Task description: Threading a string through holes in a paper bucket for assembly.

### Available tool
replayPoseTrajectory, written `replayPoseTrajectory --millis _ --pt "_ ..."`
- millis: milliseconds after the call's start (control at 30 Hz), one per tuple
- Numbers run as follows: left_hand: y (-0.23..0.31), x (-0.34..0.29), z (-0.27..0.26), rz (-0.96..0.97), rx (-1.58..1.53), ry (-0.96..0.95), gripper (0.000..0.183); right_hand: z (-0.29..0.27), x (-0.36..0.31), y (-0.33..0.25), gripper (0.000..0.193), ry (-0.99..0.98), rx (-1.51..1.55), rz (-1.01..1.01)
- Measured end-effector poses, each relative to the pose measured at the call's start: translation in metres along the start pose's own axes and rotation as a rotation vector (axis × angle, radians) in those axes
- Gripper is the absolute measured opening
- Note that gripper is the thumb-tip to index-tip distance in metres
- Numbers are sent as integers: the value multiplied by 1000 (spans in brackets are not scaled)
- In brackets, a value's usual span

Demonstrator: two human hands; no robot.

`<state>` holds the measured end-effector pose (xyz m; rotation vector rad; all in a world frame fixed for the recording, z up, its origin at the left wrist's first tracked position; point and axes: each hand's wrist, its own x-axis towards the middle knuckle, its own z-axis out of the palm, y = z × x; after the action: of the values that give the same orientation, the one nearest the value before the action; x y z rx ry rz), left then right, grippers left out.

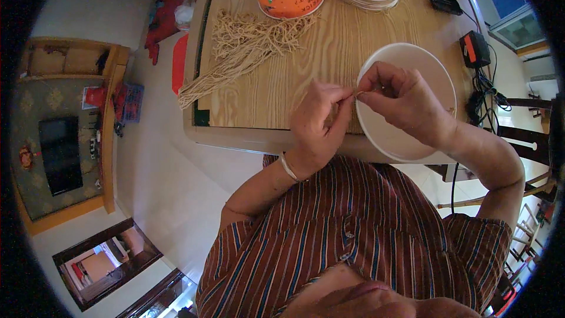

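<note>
Mid-frame, we're pinching L hand (321,121) & R hand (406,103) tight, catch unclear; white bucket (434,76) is looking light, stiff, rim-holdable.

We find the one clear piece of lettering on the orange paper bucket (281,1): a short phrase in dark capitals, set in stacked lines on its orange wall. On the black box's orange label (469,49), we can make out no words.
</note>
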<state>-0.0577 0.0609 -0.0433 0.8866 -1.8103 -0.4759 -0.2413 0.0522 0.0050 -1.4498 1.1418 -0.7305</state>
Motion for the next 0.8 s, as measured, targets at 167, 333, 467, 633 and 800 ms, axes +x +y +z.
replayPoseTrajectory --millis 167,333,467,633,800 --pt "5 2 -2 70 57 9 20 1 -1 2 7 23 -28 34" --pt "6 2 -2 76 57 18 19 2 -1 2 6 9 -17 -13" --pt "6 2 -4 43 81 -9 20 4 -2 1 6 25 -45 -18" --pt "7 6 -6 80 123 -47 19 5 -4 3 6 55 -76 -43" --pt "8 4 -4 -75 54 -59 15 8 -1 10 6 74 -84 -117"
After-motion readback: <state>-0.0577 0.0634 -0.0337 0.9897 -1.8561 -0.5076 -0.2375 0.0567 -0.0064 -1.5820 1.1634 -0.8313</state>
